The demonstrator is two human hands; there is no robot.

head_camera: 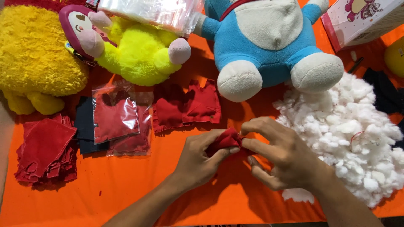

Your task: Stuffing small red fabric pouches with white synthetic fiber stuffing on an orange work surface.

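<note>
Spreading across the whole view, orange tabletop (126, 185), bright and crowded. Up top, big blue and white plush toy (269, 42), sitting upright, round white feet pointing down toward the hands. Far left, fluffy yellow plush (35, 54), and leaning against it a neon-yellow plush doll (134, 52) with a magenta head and pink paws. Over on the right, heaped white stuffing (353, 134), a loose pile running from just beside the blue toy's foot down to the tabletop's near edge, with a small stray tuft below it. Top middle, clear plastic bags (155, 12) lying across the neon doll. Top right corner, pink and white box (362, 19), partly cut off. Left edge, stack of red fabric pieces (44, 151), squared off and tidy. Next to it, dark navy fabric (85, 122), half under a clear bag of red cloth (120, 122). Centre, red sewn pieces (187, 107), laid flat, frilled edges showing. Now the action: left hand (198, 162) clenched round a small red fabric piece (225, 141), held just above the tabletop, centre right. Right hand (280, 153) pinching that same red piece at its top edge, thumb and forefinger tight, other fingers curled loose, wrist just beside the stuffing.
</note>
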